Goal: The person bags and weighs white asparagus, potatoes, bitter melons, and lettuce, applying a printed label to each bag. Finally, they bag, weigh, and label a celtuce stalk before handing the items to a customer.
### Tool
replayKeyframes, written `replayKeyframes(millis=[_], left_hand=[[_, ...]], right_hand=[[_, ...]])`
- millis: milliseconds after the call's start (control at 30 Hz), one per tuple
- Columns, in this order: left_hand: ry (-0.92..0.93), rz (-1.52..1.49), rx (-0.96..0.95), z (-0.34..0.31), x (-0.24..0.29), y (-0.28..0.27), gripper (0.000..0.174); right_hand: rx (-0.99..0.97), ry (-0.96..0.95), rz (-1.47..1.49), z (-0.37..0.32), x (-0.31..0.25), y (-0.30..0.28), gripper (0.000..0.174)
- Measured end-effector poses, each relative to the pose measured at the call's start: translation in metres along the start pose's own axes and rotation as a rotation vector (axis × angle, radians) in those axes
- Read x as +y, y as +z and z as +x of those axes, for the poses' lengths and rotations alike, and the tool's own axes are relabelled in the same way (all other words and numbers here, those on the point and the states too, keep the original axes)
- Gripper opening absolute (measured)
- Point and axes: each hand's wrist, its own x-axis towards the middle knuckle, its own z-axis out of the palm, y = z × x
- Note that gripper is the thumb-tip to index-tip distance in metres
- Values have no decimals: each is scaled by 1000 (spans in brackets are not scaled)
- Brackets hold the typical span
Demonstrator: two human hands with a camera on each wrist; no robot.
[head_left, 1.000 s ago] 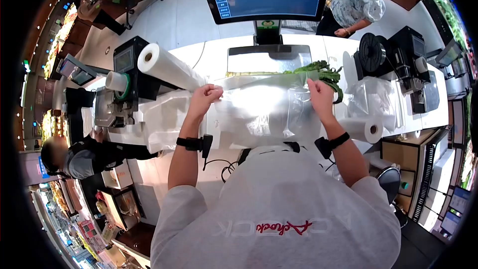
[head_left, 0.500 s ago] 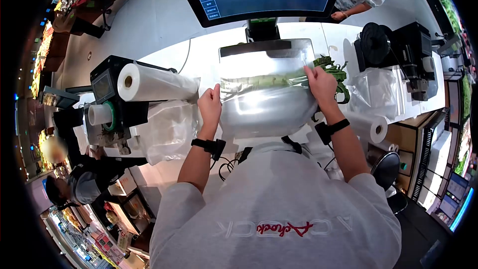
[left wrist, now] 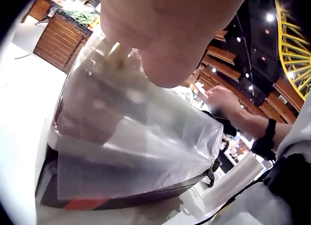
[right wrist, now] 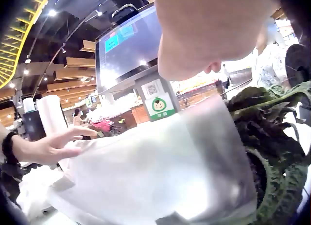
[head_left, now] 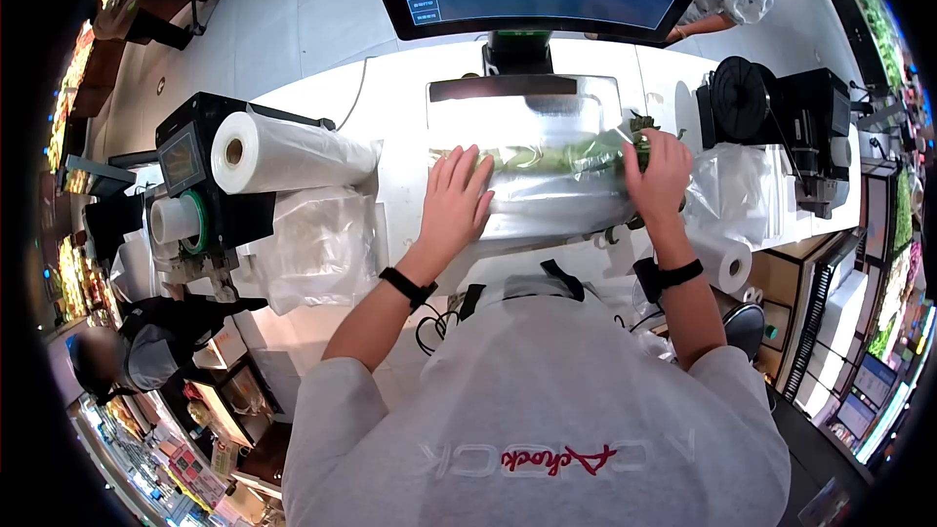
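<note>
1. Head view: the left hand [head_left: 455,197] lies flat with its fingers spread. It presses on the clear thin plastic bag [head_left: 556,207] drawn over the long bundle of green leafy vegetables [head_left: 547,153]. The bundle lies across the white table [head_left: 390,151], between the two hands. The right hand [head_left: 659,171] curls round its dark leafy end, plastic and all. A white roll of plastic bags [head_left: 293,151] sits on the outer side of the left hand.
2. Left wrist view: the left hand [left wrist: 165,30] rests on top of the bag [left wrist: 136,137]. How its fingers lie cannot be told here.
3. Right wrist view: the right hand [right wrist: 214,25] is just above the leaves [right wrist: 272,137]. The bag [right wrist: 160,176] runs from it toward the left hand [right wrist: 58,147], whose fingers are straight and apart.
4. Judgement: the step in hand looks like wrapping the greens. A next move would call for a firm hold at the leafy end while the loose plastic is smoothed tight, without crushing the leaves.
</note>
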Motion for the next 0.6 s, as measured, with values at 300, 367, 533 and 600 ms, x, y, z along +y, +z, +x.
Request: replayKeyframes(millis=[300,367,533,600], left_hand=[[74,111,-261,30,-27,22,55],[55,152,-268,37,-24,28,45],[-65,146,-383,52,-12,24,34],[-137,68,-439,59,-6,13,38]], right_hand=[[-588,-481,240,12,-60,55,43],[-560,-486,185,11,-57,68,38],[-521,-453,71,16,-55,68,22],[-371,-479,13,15,-51,65,17]])
